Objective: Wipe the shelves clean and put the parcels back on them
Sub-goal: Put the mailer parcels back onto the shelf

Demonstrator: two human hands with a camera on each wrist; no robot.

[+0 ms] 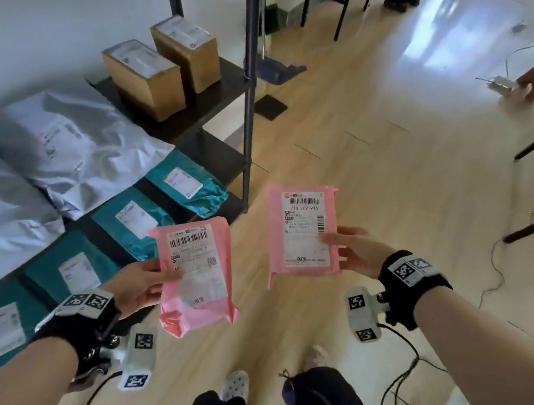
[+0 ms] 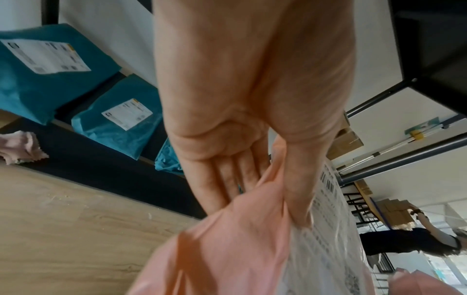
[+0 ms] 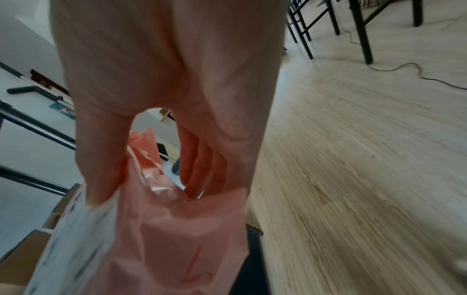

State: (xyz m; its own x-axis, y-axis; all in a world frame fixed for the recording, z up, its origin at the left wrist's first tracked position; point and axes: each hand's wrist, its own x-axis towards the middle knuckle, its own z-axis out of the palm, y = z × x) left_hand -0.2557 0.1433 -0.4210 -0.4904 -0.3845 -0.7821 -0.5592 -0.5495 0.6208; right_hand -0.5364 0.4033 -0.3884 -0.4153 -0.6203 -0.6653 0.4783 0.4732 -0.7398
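Beside the black shelf (image 1: 211, 117), above the floor, the left hand (image 1: 139, 287) and right hand (image 1: 356, 251) each pinch one pink parcel (image 1: 196, 275), (image 1: 301, 232) label-up between thumb and fingers, probably ready for shelving.

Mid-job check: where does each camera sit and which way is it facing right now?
Head: worn high, looking down at shelf and floor; both forearms, hands and feet show.
Left wrist: along the left hand to its pink parcel.
Right wrist: along the right hand to its pink parcel.
Shared: head also shows both parcels.
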